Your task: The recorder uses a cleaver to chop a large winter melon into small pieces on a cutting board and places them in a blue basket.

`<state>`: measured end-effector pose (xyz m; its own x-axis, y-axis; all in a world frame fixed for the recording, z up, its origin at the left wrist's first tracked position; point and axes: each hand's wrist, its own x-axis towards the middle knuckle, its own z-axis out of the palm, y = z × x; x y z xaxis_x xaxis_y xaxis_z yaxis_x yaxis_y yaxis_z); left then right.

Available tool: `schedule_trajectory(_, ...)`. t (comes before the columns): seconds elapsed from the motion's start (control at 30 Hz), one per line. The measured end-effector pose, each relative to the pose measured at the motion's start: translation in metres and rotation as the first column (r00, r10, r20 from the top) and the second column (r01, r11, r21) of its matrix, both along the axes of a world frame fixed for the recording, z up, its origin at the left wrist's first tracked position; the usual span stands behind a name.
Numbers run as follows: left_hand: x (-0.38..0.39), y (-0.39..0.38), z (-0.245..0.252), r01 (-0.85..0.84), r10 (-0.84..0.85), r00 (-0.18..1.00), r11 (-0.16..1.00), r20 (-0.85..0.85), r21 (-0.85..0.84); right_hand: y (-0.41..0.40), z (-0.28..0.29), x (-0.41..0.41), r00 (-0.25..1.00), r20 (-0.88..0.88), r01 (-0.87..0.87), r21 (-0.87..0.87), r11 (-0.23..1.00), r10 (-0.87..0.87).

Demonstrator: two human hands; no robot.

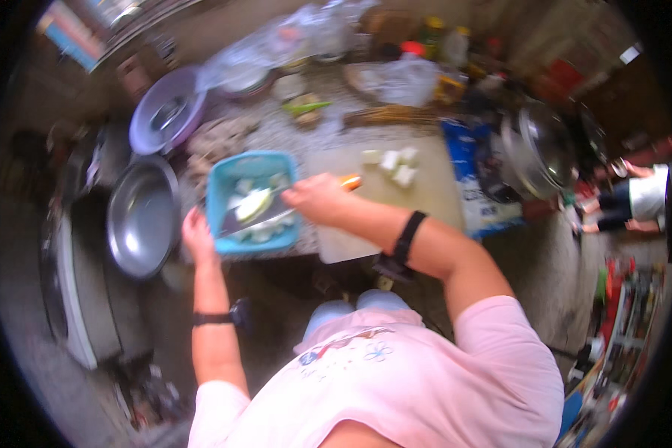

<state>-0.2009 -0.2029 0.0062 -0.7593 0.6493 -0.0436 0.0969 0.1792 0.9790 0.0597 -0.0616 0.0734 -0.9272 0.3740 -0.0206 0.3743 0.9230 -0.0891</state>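
My right hand (316,196) grips a kitchen knife (266,218) by its orange handle. The wide blade tilts over a light-blue plastic basin (252,159). On the blade rests a pale green-white vegetable piece (253,206), and more white chunks (269,231) lie in the basin below. At the basin's lower left corner is my left hand (199,238), against or right beside its outer wall; blur hides whether the fingers grip it. Several white vegetable cubes (392,161) sit on the pale cutting board (437,190) to the right.
A steel bowl (144,218) and a purple basin (193,106) stand left. Behind are a green pepper (308,107) and plastic bags (409,78). A blue-white printed bag (481,201) and a metal pot (543,145) are right. A person (644,196) stands at far right.
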Motion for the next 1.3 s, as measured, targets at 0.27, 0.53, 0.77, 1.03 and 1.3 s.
schedule_trajectory(0.27, 0.045, 0.028, 0.012, 0.639, -0.711, 0.358, 0.659, -0.605, -0.396, 0.007, -0.011, -0.008, 0.977, -0.108, -0.156, 0.214, 0.964, 0.182)
schedule_trajectory(0.53, 0.017, 0.047, -0.021, 0.296, -0.596, 0.517, 0.798, -0.615, -0.525, 0.015, -0.031, 0.085, 0.946, -0.323, 0.060, 0.144, 0.988, -0.011)
schedule_trajectory(0.77, 0.141, 0.131, 0.007, 0.510, -0.572, 0.646, 0.816, -0.506, -0.271, 0.020, -0.045, 0.185, 0.744, -0.385, 0.448, -0.318, 0.835, -0.546)
schedule_trajectory(1.03, 0.268, 0.205, -0.066, 0.483, -0.676, 0.511, 0.737, -0.531, -0.473, -0.003, -0.034, 0.239, 0.413, -0.109, 0.600, -0.714, 0.360, -0.904)
schedule_trajectory(1.3, 0.257, 0.190, -0.089, 0.435, -0.663, 0.524, 0.748, -0.535, -0.501, -0.018, -0.059, 0.254, 0.560, -0.194, 0.511, -0.684, 0.521, -0.805)
